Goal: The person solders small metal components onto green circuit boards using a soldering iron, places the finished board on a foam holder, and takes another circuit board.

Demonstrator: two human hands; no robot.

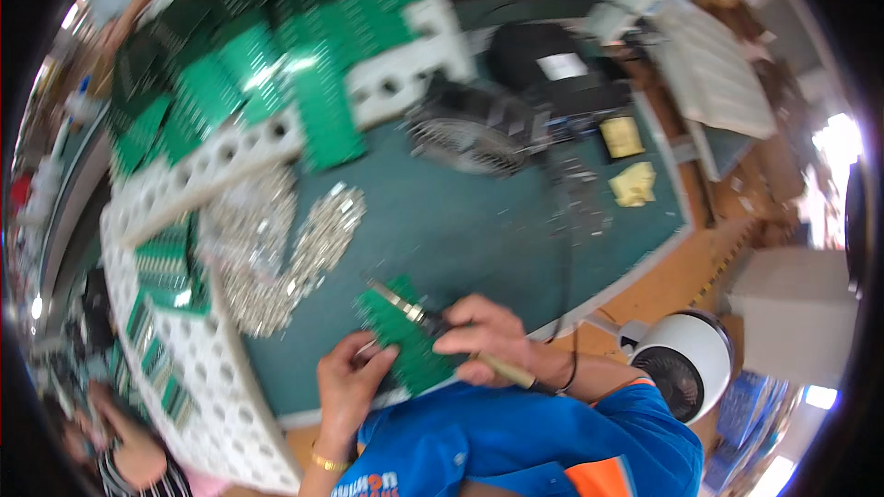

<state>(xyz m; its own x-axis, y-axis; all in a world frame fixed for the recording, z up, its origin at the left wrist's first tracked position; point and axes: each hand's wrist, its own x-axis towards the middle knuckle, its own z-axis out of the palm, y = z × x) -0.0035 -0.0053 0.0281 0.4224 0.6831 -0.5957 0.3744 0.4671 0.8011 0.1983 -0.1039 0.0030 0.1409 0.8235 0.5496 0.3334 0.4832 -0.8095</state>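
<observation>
A green circuit board [419, 361] lies on the dark green mat close to my body, with small metal bits along its edge. My left hand [348, 377] is at the board's left edge, thumb and forefinger pinched on a small silvery piece [366, 347], too blurred to name exactly. A soldering iron [409, 307] is gripped in my right hand [486, 336]; its metal tip points to the far left over the board's far end. Beyond my left hand, a heap of small silvery metal parts [322, 244] adjoins a clear plastic bag [247, 207] of similar parts.
Green boards [313, 110] stack on a perforated white rack [405, 69] at far left; another white rack [198, 359] stands left. A black fan-like unit [474, 133] and yellow sponges [633, 184] sit far right. A white fan [686, 364] is by my right elbow. Other people work at left.
</observation>
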